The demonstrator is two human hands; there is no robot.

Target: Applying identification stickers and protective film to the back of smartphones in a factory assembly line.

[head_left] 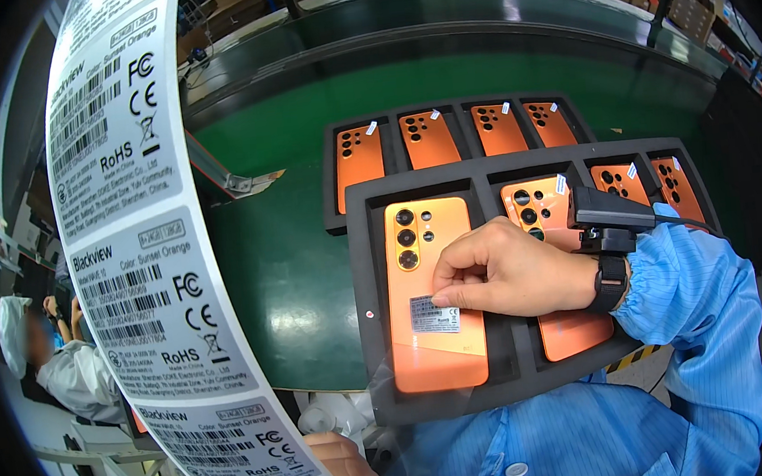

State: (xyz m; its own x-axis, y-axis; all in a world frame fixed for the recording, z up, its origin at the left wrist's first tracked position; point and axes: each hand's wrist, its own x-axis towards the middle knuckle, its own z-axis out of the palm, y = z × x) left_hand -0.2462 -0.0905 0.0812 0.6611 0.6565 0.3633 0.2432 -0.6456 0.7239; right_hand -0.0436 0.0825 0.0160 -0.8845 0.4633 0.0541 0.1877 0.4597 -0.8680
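My right hand (520,269) is closed, its thumb and bent fingers at the upper edge of a small silver label (435,317). That label lies over the lower half of an orange smartphone (439,364), back side up with its camera rings at the top left. The phone sits in the leftmost slot of a black foam tray (368,266). At the bottom edge, my left hand (351,467) is closed at the lower part of a long strip of printed labels (143,259); its fingertips are partly hidden. The strip curves up close to the camera.
More orange phones (580,334) fill the tray's other slots, partly behind my right wrist. A second foam tray (330,174) with several phones lies beyond, on a green work surface (284,274). A metal bracket (245,182) stands left of it. Another person (76,373) is at the far left.
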